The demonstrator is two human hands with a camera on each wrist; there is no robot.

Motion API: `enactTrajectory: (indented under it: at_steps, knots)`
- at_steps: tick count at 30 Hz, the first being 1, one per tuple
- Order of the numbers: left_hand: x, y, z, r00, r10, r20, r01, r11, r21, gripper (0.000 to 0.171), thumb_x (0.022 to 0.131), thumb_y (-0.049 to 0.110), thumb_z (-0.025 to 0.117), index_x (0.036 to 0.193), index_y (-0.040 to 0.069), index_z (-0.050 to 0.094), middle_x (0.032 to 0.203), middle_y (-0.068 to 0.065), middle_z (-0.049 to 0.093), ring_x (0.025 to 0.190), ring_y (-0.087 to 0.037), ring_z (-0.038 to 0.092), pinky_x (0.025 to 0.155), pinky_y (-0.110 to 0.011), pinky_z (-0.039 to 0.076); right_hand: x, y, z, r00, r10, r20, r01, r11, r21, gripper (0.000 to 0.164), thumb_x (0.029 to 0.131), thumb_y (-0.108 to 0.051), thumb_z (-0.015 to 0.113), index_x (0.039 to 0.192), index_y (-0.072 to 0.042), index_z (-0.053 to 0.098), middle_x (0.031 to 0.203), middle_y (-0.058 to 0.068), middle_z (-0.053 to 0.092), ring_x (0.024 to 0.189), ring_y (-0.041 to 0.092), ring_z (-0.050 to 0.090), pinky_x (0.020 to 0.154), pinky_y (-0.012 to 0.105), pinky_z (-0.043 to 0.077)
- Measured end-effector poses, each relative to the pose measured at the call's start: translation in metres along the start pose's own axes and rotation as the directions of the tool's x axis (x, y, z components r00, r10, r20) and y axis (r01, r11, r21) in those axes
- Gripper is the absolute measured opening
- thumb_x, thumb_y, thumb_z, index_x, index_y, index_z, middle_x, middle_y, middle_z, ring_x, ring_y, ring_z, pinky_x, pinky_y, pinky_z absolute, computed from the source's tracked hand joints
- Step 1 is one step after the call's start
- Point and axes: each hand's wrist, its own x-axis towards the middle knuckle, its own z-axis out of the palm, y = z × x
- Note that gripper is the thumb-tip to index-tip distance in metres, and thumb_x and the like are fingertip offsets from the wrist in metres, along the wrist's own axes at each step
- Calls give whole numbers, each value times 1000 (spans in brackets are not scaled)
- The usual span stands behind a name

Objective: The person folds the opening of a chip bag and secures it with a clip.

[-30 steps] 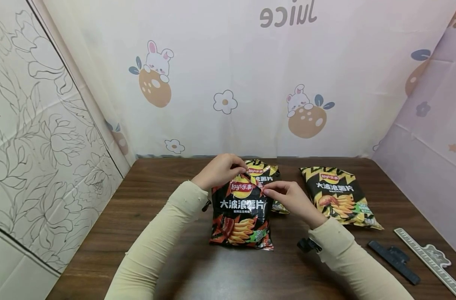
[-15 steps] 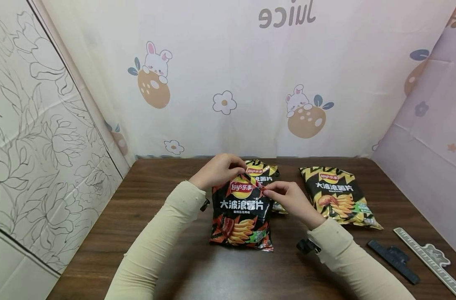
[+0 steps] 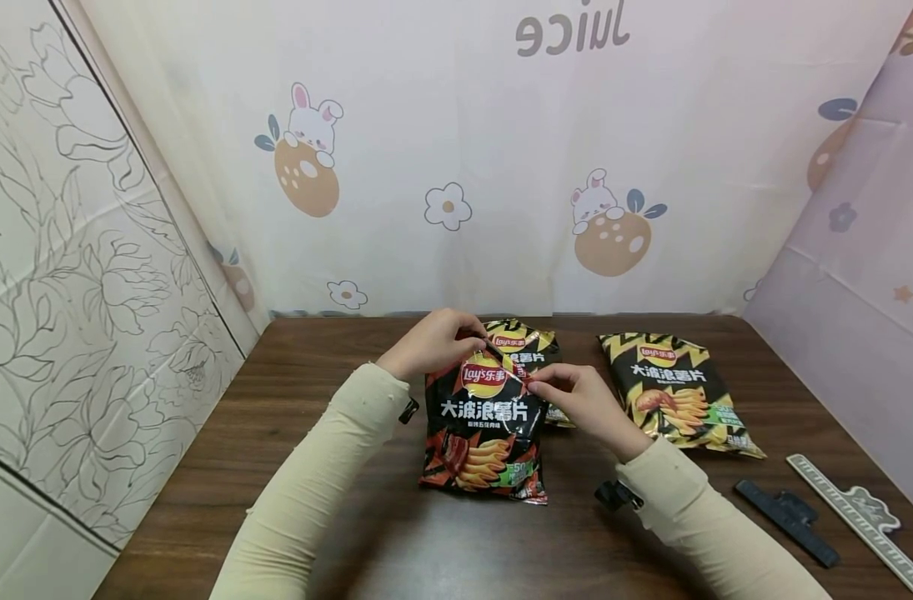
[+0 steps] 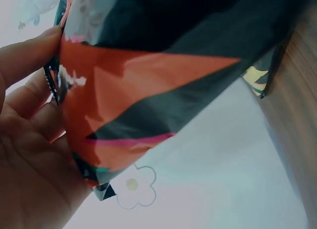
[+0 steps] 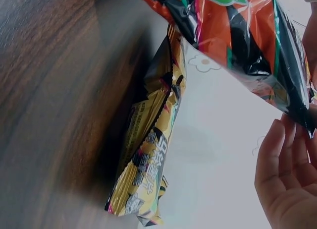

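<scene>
A black and red bag of Lay's chips (image 3: 486, 433) stands near the middle of the table in the head view, its printed front facing me. My left hand (image 3: 437, 342) pinches its top edge on the left side. Thumb and fingers of my right hand (image 3: 587, 404) pinch the top edge at the right. In the left wrist view the left thumb (image 4: 34, 53) presses on the bag's crimped seal. The right wrist view has the right hand (image 5: 290, 174) at a corner of the same bag. Whether the seal is torn cannot be seen.
Behind the held bag stands a black and yellow chip bag (image 3: 527, 342), partly covered. Another yellow-black chip bag (image 3: 674, 396) lies on the right. A black sealing clip (image 3: 786, 521) and a pale ruler-like clip (image 3: 861, 521) lie at the right of the wooden table (image 3: 336, 333).
The left fingertips have shifted slightly left, and the bag's top edge between the hands looks a little straighter. Both hands keep their pinch; the other things have not moved.
</scene>
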Motion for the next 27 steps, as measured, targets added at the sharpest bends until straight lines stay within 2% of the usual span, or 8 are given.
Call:
enactTrajectory:
  at_steps: [7, 10, 17, 23, 27]
  knots:
    - [0, -1, 4, 999, 12, -41, -12, 1000, 18, 16, 98, 16, 60, 106, 9, 72, 93, -3, 71, 67, -11, 54, 66, -25, 44, -2, 0, -3, 1000, -14, 18, 14, 1000, -11, 22, 94, -28, 67, 105, -9, 73, 96, 10, 69, 67, 10, 51, 60, 27, 44]
    - [-1, 0, 5, 999, 13, -49, -12, 1000, 21, 16, 98, 16, 60, 106, 9, 72, 95, -3, 72, 70, -11, 56, 68, -26, 46, -2, 1, -4, 1000, -5, 21, 6, 1000, -24, 24, 94, -30, 67, 106, -9, 73, 97, 10, 70, 67, 10, 51, 59, 26, 44]
    - [-2, 2, 6, 998, 22, -60, -21, 1000, 15, 15, 98, 16, 61, 105, 10, 72, 93, -2, 71, 72, -10, 58, 68, -25, 48, -6, 2, -10, 999, -1, 32, 3, 998, -58, 28, 93, -36, 67, 110, -15, 73, 105, 6, 71, 77, 12, 60, 64, 27, 48]
    - [-2, 2, 6, 998, 24, -55, -24, 1000, 3, 15, 98, 16, 60, 105, 10, 72, 91, -2, 71, 69, -11, 57, 65, -24, 47, -12, 5, -22, 999, -31, 14, 32, 994, -106, 27, 95, -36, 64, 114, -17, 71, 108, 4, 71, 85, 29, 65, 66, 28, 51]
    - [-2, 1, 6, 998, 28, -56, -28, 1000, 7, 15, 98, 16, 60, 105, 10, 72, 91, -2, 71, 68, -11, 57, 64, -25, 47, -19, 9, -34, 1000, -29, -4, 28, 986, -164, 27, 96, -33, 64, 116, -16, 70, 112, 7, 71, 89, 26, 67, 69, 27, 52]
